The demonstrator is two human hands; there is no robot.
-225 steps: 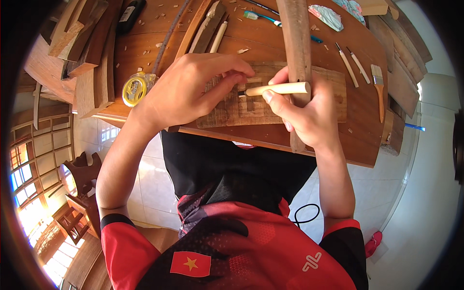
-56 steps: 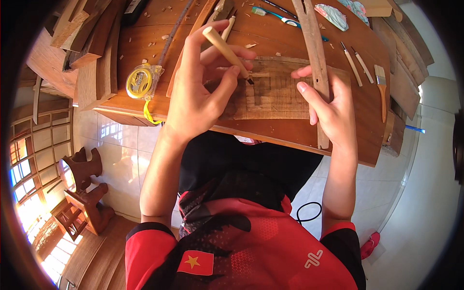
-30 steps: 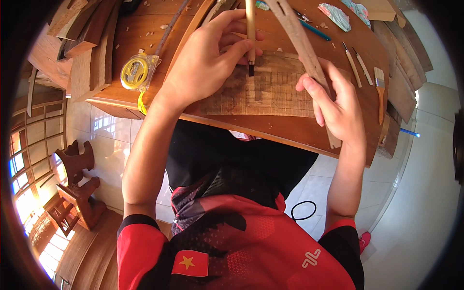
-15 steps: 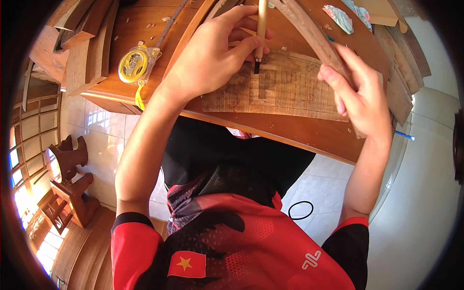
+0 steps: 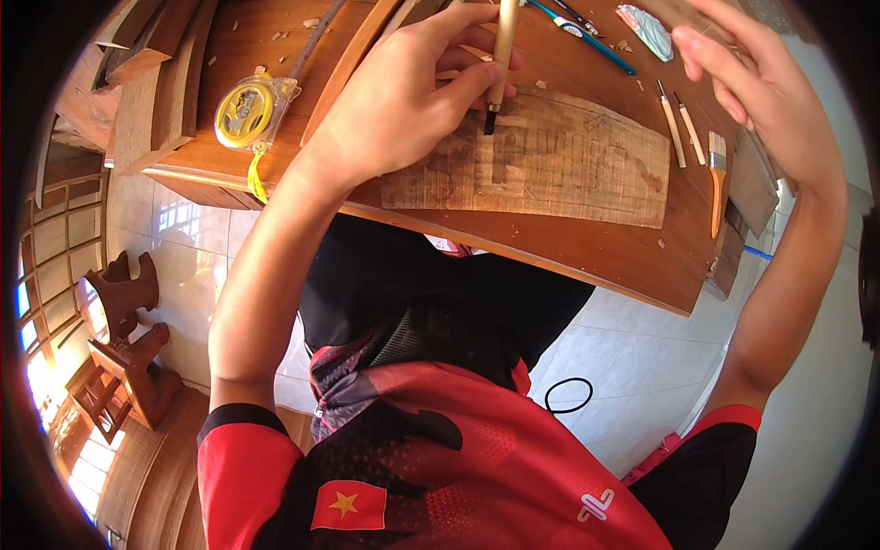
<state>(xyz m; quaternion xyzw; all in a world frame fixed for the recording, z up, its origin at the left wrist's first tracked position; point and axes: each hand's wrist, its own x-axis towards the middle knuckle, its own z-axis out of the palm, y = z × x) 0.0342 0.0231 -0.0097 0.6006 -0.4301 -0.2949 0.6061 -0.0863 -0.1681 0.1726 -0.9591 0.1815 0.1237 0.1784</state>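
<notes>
My left hand (image 5: 403,105) pinches the pale wooden handle of a chisel (image 5: 504,46). The chisel stands nearly upright, its dark blade tip on a curved, brown wooden board (image 5: 587,165) with markings and a shallow cut strip below the blade. My right hand (image 5: 761,82) is raised at the upper right, over the table's right side. Its fingers are bent round a curved wooden stick (image 5: 674,11), which is blurred and partly out of the picture.
A yellow tape measure (image 5: 246,112) lies left of my left forearm. On the right are two thin carving tools (image 5: 672,124), a brush (image 5: 717,183), a teal toothbrush (image 5: 587,35) and a crumpled wrapper (image 5: 646,32). Curved wood pieces (image 5: 174,82) are stacked at the far left of the table (image 5: 605,252).
My right hand has moved up and right with the stick, away from the chisel, uncovering the board's right end and the tools there. My left hand keeps the chisel on the board.
</notes>
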